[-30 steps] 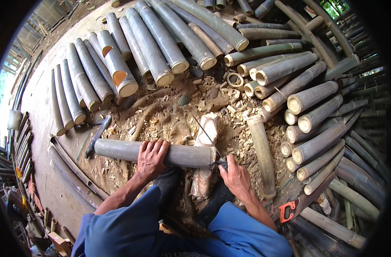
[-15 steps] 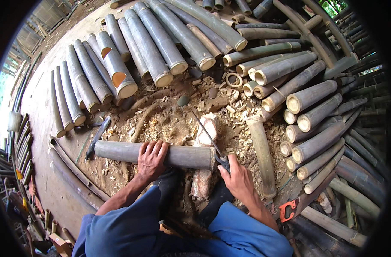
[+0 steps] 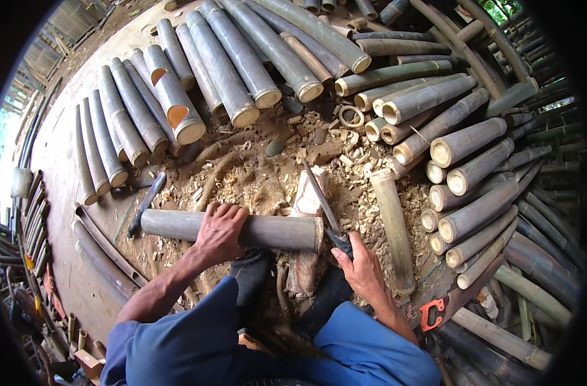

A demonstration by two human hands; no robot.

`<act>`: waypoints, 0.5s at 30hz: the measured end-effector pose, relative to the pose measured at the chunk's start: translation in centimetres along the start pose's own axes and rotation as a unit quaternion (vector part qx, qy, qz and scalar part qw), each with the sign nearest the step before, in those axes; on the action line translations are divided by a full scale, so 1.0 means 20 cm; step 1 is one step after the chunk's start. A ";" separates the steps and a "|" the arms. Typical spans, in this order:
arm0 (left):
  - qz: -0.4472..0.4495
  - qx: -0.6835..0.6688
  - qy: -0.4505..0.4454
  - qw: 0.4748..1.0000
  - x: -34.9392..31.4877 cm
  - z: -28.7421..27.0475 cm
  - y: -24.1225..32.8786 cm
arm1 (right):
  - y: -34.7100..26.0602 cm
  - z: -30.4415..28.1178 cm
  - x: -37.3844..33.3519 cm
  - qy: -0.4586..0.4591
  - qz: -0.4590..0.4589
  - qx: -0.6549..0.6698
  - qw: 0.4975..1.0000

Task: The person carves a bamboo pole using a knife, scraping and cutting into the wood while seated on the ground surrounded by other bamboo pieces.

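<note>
A thick grey-brown bamboo tube lies crosswise before me, its right end resting over a pale, rough wood block. My left hand is wrapped over the tube's middle, fingers on the far side. Just beyond the tube's right end, my right hand grips the dark handle of a long knife. Its blade points away from me, slanting up to the left beside the tube's cut rim. Near the tube's left end lies a dark-handled tool, whose head I cannot make out.
Rows of cut bamboo tubes lie on the far side, and more are stacked at the right. Wood chips cover the ground. A single tube and an orange-handled saw are at my right; long bamboo strips at my left.
The knife has turned so more of its blade's flat side shows, and its tip has shifted right. My left hand has rolled farther over the tube, its forearm swinging outward to the left.
</note>
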State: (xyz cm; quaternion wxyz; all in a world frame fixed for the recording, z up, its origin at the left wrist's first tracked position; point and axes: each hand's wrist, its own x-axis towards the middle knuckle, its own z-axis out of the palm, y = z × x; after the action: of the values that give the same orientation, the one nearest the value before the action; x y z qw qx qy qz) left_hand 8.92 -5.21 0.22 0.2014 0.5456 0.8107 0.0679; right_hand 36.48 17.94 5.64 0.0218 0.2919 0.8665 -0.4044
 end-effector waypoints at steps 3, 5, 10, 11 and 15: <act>0.006 0.007 0.050 0.999 0.02 0.04 0.00 | -0.06 0.01 -0.02 0.037 -0.001 -0.006 0.999; -0.014 -0.014 0.050 0.999 0.02 0.06 -0.01 | -0.10 0.00 -0.03 0.077 -0.059 -0.008 0.995; -0.029 -0.012 0.056 0.998 -0.02 0.13 -0.01 | -0.03 0.06 -0.05 0.146 -0.154 -0.016 0.977; -0.024 -0.010 0.075 0.997 -0.01 0.13 0.01 | 0.03 0.10 -0.04 0.138 -0.147 -0.016 0.979; -0.014 -0.007 0.098 0.995 -0.02 0.11 0.04 | 0.17 0.12 -0.02 -0.015 0.009 -0.182 0.983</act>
State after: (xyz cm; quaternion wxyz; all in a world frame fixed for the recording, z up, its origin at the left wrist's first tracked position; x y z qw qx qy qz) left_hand 10.67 -5.52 -1.43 0.1255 0.5237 0.8335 0.1237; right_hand 38.14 17.72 1.91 0.0910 0.2844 0.9226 -0.2441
